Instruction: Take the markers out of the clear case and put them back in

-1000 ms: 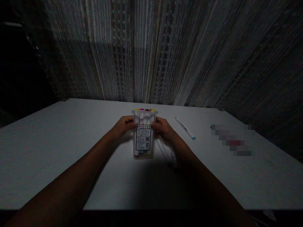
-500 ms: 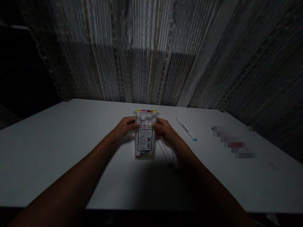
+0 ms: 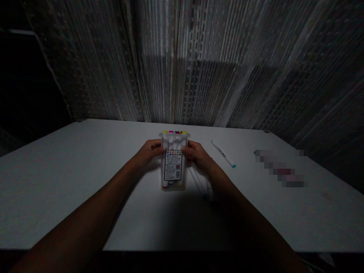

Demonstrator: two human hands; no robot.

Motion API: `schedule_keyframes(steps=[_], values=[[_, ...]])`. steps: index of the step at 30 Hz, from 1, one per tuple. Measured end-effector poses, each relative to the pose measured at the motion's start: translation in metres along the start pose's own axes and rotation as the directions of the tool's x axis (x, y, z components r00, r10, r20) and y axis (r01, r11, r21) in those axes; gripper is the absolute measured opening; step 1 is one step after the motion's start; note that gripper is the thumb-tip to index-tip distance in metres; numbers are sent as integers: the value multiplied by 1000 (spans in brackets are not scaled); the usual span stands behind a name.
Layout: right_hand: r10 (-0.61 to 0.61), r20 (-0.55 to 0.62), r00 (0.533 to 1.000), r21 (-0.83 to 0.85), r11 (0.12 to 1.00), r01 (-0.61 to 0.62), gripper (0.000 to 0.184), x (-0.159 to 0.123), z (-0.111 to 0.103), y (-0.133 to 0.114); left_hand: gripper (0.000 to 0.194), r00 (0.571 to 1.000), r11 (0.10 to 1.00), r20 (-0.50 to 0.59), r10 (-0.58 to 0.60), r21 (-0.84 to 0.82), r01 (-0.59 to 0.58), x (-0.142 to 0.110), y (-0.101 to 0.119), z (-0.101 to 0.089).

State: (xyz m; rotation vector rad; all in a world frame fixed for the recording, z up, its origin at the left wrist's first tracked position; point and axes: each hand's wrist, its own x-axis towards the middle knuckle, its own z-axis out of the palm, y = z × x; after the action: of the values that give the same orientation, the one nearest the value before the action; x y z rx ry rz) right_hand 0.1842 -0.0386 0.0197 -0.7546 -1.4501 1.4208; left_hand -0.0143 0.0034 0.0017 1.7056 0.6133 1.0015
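Between my hands stands a clear plastic marker case with several white markers inside. Yellow, pink, green and red marker ends show at its top, and a printed label covers its front. My left hand grips the case's left side, thumb on the front. On the opposite side, my right hand holds it the same way. The fingers behind the case are partly hidden. Two white markers lie on the table by my right wrist, partly covered by the forearm.
A white marker with teal ends lies to the right on the white table. Farther right is a blurred-out patch whose content I cannot make out. A striped curtain hangs behind the table's far edge.
The view has shifted very slightly. Both hands keep the same hold on the marker case, and the loose markers lie where they were.
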Motion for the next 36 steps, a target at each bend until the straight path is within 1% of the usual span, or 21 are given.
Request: schedule_keyframes(steps=[6,13,20,24,30,36], values=[[-6,-1,1000,-12,1000,6,43,0,-1,1,57,1000,1000,18,10,-15,-10,0,2,1],[-12,11,1000,0,1000,12,43,-1,0,0,54,1000,1000,12,6,-2,-6,0,4,1],[1,5,1000,11,1000,-1,44,-1,2,-1,50,1000,999,12,5,-38,-5,-1,4,1],[-1,-5,1000,12,1000,2,43,-2,2,-1,52,1000,999,7,-9,-43,9,-2,7,3],[-3,-8,1000,-1,1000,3,44,-3,3,-1,45,1000,999,2,-3,-43,3,-3,2,2],[7,-18,1000,-5,1000,-7,45,-3,4,-2,53,1000,999,20,1,-33,0,-2,5,1]])
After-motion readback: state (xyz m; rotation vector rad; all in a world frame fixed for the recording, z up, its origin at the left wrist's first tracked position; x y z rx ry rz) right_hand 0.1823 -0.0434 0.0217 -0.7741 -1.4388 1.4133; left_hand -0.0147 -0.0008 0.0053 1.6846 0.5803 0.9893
